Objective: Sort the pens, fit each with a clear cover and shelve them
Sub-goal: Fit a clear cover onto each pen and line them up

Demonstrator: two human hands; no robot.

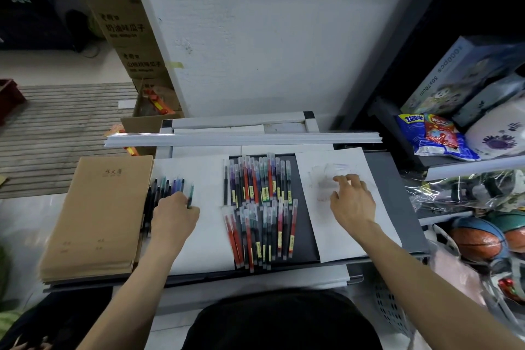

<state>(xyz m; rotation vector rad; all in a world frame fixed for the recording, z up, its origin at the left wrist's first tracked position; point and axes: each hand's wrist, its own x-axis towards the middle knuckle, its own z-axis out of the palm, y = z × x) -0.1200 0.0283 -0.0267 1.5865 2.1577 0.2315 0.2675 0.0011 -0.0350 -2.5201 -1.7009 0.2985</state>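
Head view, single frame.

- Dark grey flat worktop, centre of frame. It carries two white paper sheets, left sheet and right sheet.
- Row of uncapped dark, blue and teal pens laid side by side on left sheet, centre-left of frame, tips pointing to frame top.
- Left grip is rested over lower ends of that row. Fingers are curled and one slim teal-green pen is pinched at the row's right end, slightly tilted.
- Batch of red, black, green and purple pens fitted with clear covers is laid in two rough rows on bare worktop betw. the sheets. Lower row is fanned and untidy.
- Loose pile of clear plastic covers, blurred, on right sheet, centre-right.
- Right grip is placed at the pile's right edge, fingers bent, tips touching pile. Whether a cover is pinched cannot be told.
- Stack of brown paper notebooks at left edge of worktop, just beside pen row.
- Long white plastic rail lies across the far edge.
- Orange basketballs on shelf, lower right.
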